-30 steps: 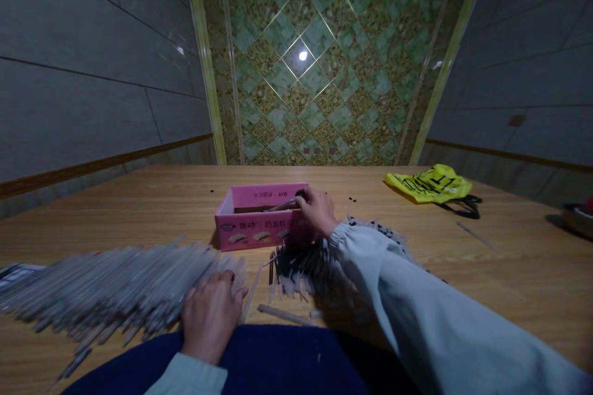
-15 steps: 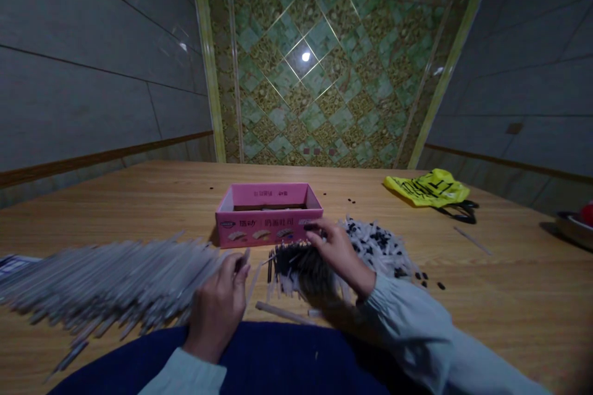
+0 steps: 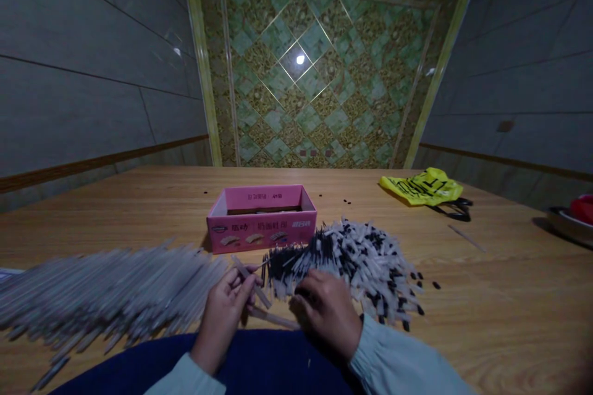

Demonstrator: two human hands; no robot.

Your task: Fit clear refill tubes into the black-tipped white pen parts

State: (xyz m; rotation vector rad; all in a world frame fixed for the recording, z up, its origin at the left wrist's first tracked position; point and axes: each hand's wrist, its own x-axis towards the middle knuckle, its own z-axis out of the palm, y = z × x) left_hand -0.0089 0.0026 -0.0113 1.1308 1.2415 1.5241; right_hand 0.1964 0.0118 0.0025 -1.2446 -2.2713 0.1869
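My left hand [image 3: 227, 305] is closed, with thumb and fingers pinching a translucent plastic tube [image 3: 262, 296] that slants down to the right. A thin pale stick [image 3: 263, 264] sticks out beyond its fingertips. Lower down, a second loose tube [image 3: 277, 320] lies between the two hands. My right hand [image 3: 330, 310] is curled shut near that tube's right end; its fingertips are shaded, and whatever they hold is hidden. Just beyond it spreads a heap of short translucent pieces with black caps [image 3: 365, 253], beside a row of dark thin rods [image 3: 285, 260].
A large bundle of long translucent tubes [image 3: 115, 290] covers the left side. The pink open box [image 3: 262, 233] stands in the middle. At the right lie a yellow bag [image 3: 421, 188], a single tube [image 3: 466, 237] and a bowl [image 3: 572, 225]. Small black caps [image 3: 436, 285] are scattered on the wooden table.
My right hand has come back from the box front, down toward my body, uncovering the heap. A tube now lies across my left fingers. The view has shifted slightly.
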